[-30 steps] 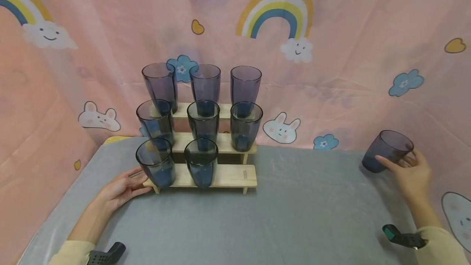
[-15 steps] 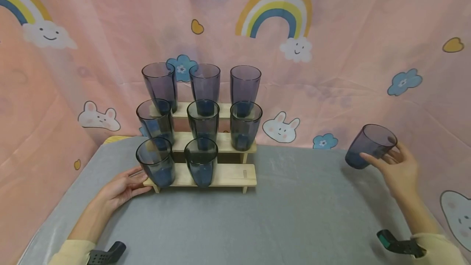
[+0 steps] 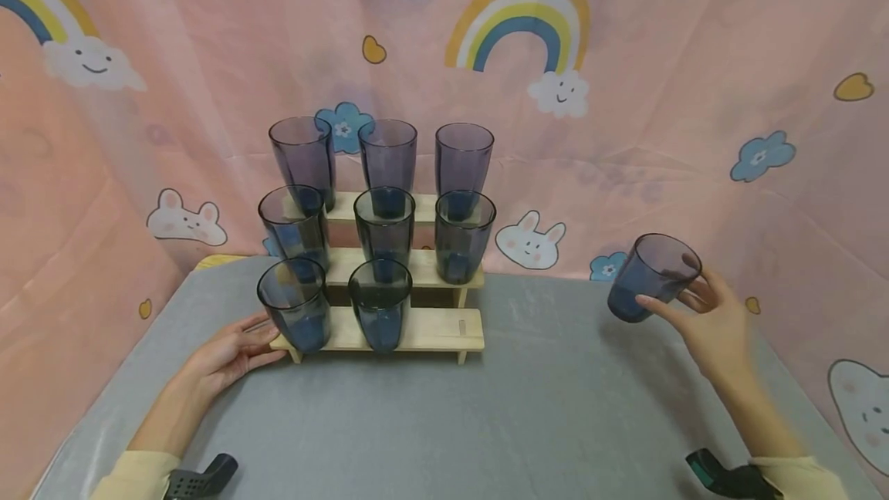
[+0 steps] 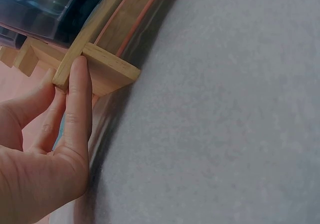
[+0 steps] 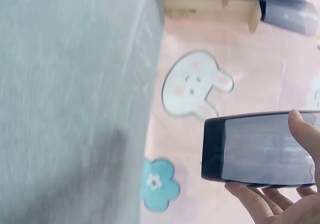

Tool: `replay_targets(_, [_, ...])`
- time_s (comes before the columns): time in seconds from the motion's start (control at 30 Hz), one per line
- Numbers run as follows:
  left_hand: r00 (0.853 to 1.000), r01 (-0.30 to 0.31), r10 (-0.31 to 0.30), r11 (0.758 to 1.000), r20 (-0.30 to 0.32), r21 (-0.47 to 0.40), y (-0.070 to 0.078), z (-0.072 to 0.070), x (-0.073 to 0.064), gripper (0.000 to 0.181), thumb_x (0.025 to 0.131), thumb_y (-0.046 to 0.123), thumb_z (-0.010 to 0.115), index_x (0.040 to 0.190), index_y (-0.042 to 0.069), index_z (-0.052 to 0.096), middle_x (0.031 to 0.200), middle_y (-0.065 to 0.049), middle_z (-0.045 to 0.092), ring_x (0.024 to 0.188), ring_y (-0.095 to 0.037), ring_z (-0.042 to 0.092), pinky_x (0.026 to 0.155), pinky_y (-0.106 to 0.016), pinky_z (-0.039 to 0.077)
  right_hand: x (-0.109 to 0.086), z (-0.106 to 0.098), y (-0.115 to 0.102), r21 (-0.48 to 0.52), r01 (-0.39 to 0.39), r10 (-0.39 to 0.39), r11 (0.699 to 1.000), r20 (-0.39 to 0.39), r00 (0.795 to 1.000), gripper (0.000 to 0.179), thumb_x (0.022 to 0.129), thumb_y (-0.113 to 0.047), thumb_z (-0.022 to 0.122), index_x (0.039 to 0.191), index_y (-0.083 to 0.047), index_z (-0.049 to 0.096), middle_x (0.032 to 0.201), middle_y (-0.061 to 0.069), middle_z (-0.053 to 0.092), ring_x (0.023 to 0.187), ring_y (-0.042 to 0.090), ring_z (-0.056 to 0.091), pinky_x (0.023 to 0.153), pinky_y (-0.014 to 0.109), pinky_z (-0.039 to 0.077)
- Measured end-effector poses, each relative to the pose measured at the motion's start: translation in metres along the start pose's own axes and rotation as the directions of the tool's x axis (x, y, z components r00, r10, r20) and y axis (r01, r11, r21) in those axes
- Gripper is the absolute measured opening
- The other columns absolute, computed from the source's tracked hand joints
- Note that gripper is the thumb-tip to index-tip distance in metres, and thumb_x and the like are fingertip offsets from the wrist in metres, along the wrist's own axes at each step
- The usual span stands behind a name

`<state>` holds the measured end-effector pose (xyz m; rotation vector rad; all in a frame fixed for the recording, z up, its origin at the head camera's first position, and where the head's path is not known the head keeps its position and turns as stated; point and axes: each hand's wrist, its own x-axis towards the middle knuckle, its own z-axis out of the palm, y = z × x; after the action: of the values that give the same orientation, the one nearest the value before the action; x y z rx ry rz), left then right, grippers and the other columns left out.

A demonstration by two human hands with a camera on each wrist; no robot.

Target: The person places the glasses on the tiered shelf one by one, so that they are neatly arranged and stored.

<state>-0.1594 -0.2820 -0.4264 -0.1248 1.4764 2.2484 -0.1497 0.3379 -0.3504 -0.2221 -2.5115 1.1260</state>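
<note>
A three-tier wooden rack stands left of centre. Tinted glass tumblers sit upright on it, three on the top tier, three on the middle. The bottom tier bears two tumblers, at its left and middle. At the bottom tier's left end my left hand pinches the shelf between thumb and fingers; the left wrist view shows this shelf end up close. My right hand grips another tumbler by its sides, tilted and raised off the table, well right of the rack.
A grey cloth covers the table. Behind it hangs a pink curtain printed with rainbows, rabbits and flowers, close to the rack's back. The table's right edge runs beside my right forearm.
My right hand has lifted its tumbler and carried it leftward, toward the rack. My left hand has stayed at the shelf end, and the rack's tumblers have not moved.
</note>
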Motion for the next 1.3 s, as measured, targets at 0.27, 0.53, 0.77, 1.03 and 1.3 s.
replay_targets(0.27, [1.0,0.011,-0.011,1.0,-0.007,-0.017,-0.002,0.001,0.0,0.081,0.1,-0.006,0.045,0.153,0.002,-0.016,0.107,0.007,0.06,0.101,-0.013,0.065,0.091,-0.04,0.056,-0.018,0.024,-0.023,0.05,0.076,-0.076,0.996,-0.014,0.997,0.085,0.078,-0.024,0.086,0.149,-0.032,0.041,0.133,0.016,0.058,0.112,0.014,0.062,0.077,0.012,0.052])
replay_targets(0.53, [1.0,0.011,-0.011,1.0,-0.029,-0.002,-0.002,-0.001,0.001,0.083,0.1,-0.006,0.048,0.153,0.002,-0.015,0.107,0.007,0.058,0.101,-0.012,0.065,0.092,-0.041,0.055,-0.032,0.049,-0.049,0.167,0.132,-0.134,0.977,-0.003,0.991,0.08,0.076,-0.018,0.087,0.146,-0.024,0.048,0.127,0.01,0.064,0.099,-0.008,0.059,0.075,0.009,0.051])
replay_targets(0.77, [0.999,0.0,0.001,1.0,-0.048,0.004,-0.002,-0.002,0.0,0.085,0.099,-0.006,0.049,0.153,0.001,-0.015,0.107,0.008,0.058,0.1,-0.01,0.065,0.09,-0.039,0.056,-0.039,0.071,-0.072,0.328,0.192,-0.205,0.925,0.005,0.979,0.081,0.072,-0.005,0.088,0.143,-0.021,0.052,0.125,0.013,0.064,0.102,-0.002,0.062,0.076,0.016,0.056])
replay_targets(1.03, [1.0,0.0,0.0,1.0,-0.011,-0.028,-0.001,-0.002,0.0,0.087,0.099,-0.005,0.051,0.153,0.002,-0.016,0.108,0.008,0.061,0.102,-0.012,0.065,0.092,-0.039,0.055,-0.049,0.09,-0.091,0.422,0.206,-0.247,0.883,0.045,0.968,0.083,0.071,-0.003,0.087,0.143,-0.023,0.051,0.126,0.011,0.064,0.105,0.004,0.063,0.078,0.023,0.058])
replay_targets(1.3, [1.0,0.007,-0.008,0.999,-0.015,-0.033,0.0,-0.003,0.001,0.089,0.098,-0.003,0.054,0.154,0.002,-0.016,0.107,0.007,0.062,0.101,-0.013,0.065,0.092,-0.039,0.055,-0.061,0.114,-0.103,0.459,0.224,-0.295,0.86,0.086,0.952,0.086,0.067,-0.004,0.09,0.142,-0.023,0.053,0.125,0.008,0.065,0.107,0.017,0.066,0.077,0.026,0.059])
